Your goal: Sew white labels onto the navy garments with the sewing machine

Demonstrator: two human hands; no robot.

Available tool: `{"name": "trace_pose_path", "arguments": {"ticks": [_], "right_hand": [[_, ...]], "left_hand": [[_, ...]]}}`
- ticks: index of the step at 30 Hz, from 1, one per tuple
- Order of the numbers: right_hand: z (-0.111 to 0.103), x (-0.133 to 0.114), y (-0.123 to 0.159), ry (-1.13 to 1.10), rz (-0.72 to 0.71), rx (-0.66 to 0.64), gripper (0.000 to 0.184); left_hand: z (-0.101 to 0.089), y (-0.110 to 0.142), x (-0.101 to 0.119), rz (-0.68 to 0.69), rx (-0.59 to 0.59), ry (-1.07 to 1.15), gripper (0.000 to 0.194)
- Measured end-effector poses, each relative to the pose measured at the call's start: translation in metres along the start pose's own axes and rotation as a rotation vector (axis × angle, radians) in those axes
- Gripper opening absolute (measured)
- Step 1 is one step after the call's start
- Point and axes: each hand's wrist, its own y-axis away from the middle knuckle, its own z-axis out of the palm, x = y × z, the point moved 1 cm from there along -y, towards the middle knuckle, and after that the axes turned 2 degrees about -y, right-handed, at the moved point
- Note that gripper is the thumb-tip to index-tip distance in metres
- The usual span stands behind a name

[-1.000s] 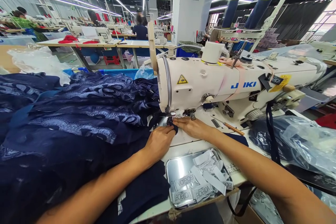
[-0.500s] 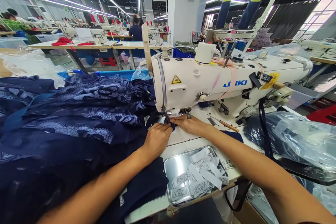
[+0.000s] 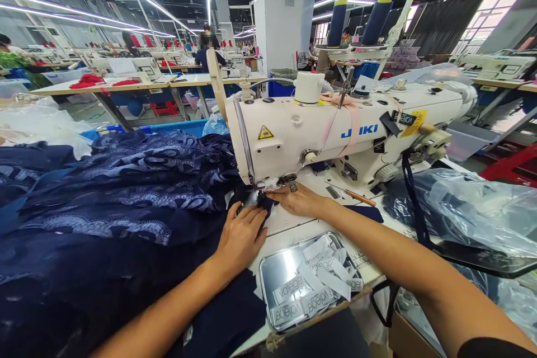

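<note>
At the presser foot of the white sewing machine (image 3: 293,134), navy fabric (image 3: 265,204) lies under the needle area. My left hand (image 3: 241,238) rests on this cloth just in front of the foot, its fingers spread and the thumb out to the side. Right of the foot, my right hand (image 3: 296,199) reaches in with its fingers together, the tips closed on the cloth's edge; its thumb is hidden. A large heap of navy garment cloth with pale lace-like print (image 3: 138,229) fills the left side. Nearer me lies a metal tray (image 3: 272,271) of printed white labels (image 3: 321,291).
An awl with a wooden handle (image 3: 359,197) lies on the machine bed behind my right forearm. Plastic-bagged navy goods (image 3: 453,201) are at the right. Two navy thread cones (image 3: 337,23) stand above the machine. Beyond are other sewing tables (image 3: 138,83) and a seated person (image 3: 208,53).
My left hand has loosened and slid slightly back from the foot, its fingers now spreading over the cloth. My right hand stays beside the foot. The whole view has shifted a little.
</note>
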Motion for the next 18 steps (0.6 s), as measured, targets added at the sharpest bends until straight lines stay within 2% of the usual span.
{"name": "trace_pose_path", "arguments": {"ticks": [4, 8, 13, 18], "right_hand": [[-0.009, -0.006, 0.003, -0.001, 0.003, 0.018, 0.031], [-0.013, -0.019, 0.005, -0.028, 0.039, -0.049, 0.035], [-0.012, -0.031, 0.004, -0.066, 0.053, -0.041, 0.036], [-0.009, -0.032, 0.004, -0.084, 0.055, -0.02, 0.034]], "left_hand": [[-0.007, 0.007, -0.012, 0.025, 0.0, -0.052, 0.03], [-0.011, 0.006, -0.037, 0.063, 0.035, -0.11, 0.034], [-0.009, -0.008, -0.061, -0.073, 0.049, -0.037, 0.03], [-0.007, -0.011, -0.061, -0.135, 0.018, -0.021, 0.026]]}}
